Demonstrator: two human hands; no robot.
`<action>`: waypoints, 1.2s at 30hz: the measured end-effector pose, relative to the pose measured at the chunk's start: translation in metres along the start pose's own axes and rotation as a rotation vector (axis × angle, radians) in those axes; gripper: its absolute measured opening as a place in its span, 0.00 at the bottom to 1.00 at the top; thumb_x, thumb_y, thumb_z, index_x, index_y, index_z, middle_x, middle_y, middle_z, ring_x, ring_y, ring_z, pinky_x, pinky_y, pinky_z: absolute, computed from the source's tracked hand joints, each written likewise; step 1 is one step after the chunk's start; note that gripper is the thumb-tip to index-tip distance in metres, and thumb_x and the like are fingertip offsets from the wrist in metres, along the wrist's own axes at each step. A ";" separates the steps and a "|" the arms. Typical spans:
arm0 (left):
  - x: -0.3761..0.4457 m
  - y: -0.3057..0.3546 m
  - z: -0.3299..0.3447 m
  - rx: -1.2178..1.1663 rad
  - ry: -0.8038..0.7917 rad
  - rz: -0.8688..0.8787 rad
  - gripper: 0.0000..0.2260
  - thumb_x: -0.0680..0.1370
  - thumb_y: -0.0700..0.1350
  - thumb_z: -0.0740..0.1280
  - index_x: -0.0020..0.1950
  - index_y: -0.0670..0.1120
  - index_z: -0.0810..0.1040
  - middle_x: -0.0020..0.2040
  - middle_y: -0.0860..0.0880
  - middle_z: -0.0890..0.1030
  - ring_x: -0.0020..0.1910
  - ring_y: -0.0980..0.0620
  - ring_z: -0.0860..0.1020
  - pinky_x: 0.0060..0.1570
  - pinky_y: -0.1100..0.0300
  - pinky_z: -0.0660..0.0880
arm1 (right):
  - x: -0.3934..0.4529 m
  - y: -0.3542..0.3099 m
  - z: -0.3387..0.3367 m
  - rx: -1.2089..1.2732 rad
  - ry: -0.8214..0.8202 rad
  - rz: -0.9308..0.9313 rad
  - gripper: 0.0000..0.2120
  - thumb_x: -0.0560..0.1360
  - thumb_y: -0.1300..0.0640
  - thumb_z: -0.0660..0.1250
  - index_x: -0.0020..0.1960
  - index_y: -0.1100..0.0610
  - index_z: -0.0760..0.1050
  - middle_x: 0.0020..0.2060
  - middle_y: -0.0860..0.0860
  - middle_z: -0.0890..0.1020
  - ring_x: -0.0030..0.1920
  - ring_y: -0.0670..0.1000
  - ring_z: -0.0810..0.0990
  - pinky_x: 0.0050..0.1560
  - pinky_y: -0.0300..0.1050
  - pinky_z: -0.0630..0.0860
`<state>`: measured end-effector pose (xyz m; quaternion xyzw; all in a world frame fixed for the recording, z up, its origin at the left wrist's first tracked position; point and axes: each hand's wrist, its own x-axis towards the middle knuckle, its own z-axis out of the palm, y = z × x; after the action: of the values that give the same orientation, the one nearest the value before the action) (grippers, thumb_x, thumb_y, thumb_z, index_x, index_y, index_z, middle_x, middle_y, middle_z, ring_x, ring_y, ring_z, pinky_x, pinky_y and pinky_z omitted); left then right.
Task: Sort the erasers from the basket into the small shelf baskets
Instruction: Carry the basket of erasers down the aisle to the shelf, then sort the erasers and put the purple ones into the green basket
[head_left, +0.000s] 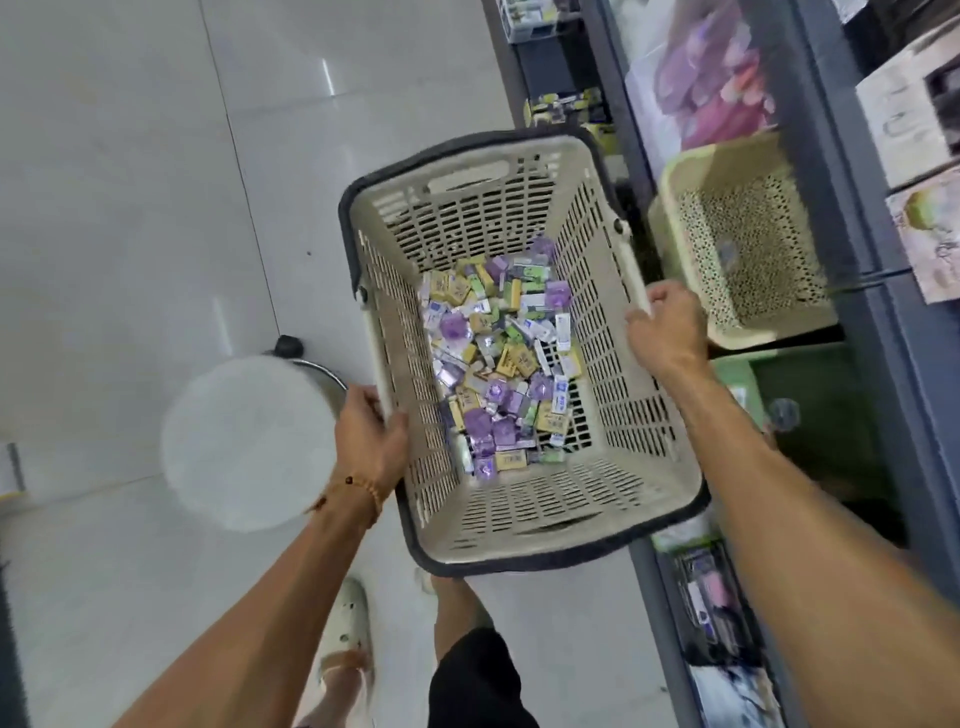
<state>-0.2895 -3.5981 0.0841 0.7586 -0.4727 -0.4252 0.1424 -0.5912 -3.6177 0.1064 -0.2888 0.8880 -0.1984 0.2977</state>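
Note:
A large beige slotted basket (613, 431) with a dark rim is held in the air in front of me. Its floor is covered with several small erasers (498, 364) in purple, yellow and white wrappers. My left hand (371, 441) grips the white handle bar on the basket's left side. My right hand (667, 330) grips the handle bar on its right side. Just right of the basket, a small beige perforated shelf basket (748, 239) sits on the shelf and looks nearly empty. A green shelf basket (737, 384) lies below my right forearm.
A dark blue shelving unit (883, 332) runs down the right side, holding boxes and packaged goods. A round white stool (249, 441) stands on the pale tiled floor at the left. My legs and a white sandal (348, 618) show below the basket.

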 end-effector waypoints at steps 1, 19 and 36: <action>0.005 -0.005 0.006 0.008 0.003 0.005 0.06 0.76 0.41 0.67 0.45 0.46 0.70 0.37 0.50 0.74 0.37 0.49 0.74 0.33 0.62 0.67 | 0.007 0.007 0.009 -0.011 -0.010 0.000 0.07 0.77 0.62 0.68 0.54 0.57 0.73 0.50 0.55 0.80 0.49 0.55 0.78 0.48 0.43 0.76; 0.084 -0.030 0.010 0.145 -0.225 0.232 0.10 0.76 0.48 0.70 0.51 0.49 0.71 0.35 0.57 0.75 0.34 0.60 0.74 0.35 0.65 0.71 | 0.030 0.043 0.090 -0.037 0.196 0.046 0.10 0.78 0.59 0.65 0.57 0.62 0.77 0.50 0.59 0.81 0.56 0.58 0.78 0.57 0.52 0.74; 0.216 0.106 0.013 0.622 -1.027 0.887 0.13 0.79 0.38 0.63 0.61 0.50 0.75 0.54 0.52 0.78 0.54 0.53 0.78 0.56 0.55 0.76 | -0.059 -0.003 0.184 0.651 0.501 0.447 0.14 0.82 0.57 0.61 0.64 0.61 0.75 0.52 0.52 0.81 0.50 0.47 0.78 0.43 0.22 0.69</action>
<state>-0.3220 -3.8310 0.0314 0.2078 -0.8399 -0.4753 -0.1594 -0.4330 -3.6160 -0.0047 0.0748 0.8646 -0.4613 0.1846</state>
